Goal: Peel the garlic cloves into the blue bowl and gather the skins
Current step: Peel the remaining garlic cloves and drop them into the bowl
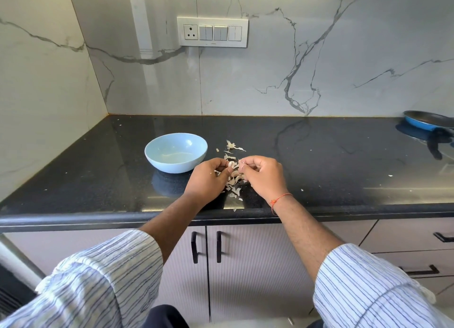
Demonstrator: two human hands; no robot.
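Biggest risk here is the clove (230,164) squirting out of your fingers. It's small and probably slick once the skin comes off, and your left hand (208,179) only has it pinched at the fingertips. If it pops, it lands on the dark counter (319,155) or rolls off the front edge, not into the bowl (176,152).

Second thing: the skins (234,177). They're paper-light and already spread out, with a loose clump right under your hands, another bit further back toward the wall, and stray flecks near the counter's front lip. A quick arm sweep or a breath and you'll be chasing them around, which makes the gathering part a pain. A few look close enough to the edge to go over.

Your right hand (264,177) has its fingers curled in, and it looks like it's pinching a thin strip of skin at the tips, though it's too small to be sure.

Position-wise, the clove sits between your two hands, at the left one's fingertips, hovering above the skin pile. The bowl is just left of your left hand and a bit further back, so the drop is a short move. Can't tell for sure what's in the bowl from here.
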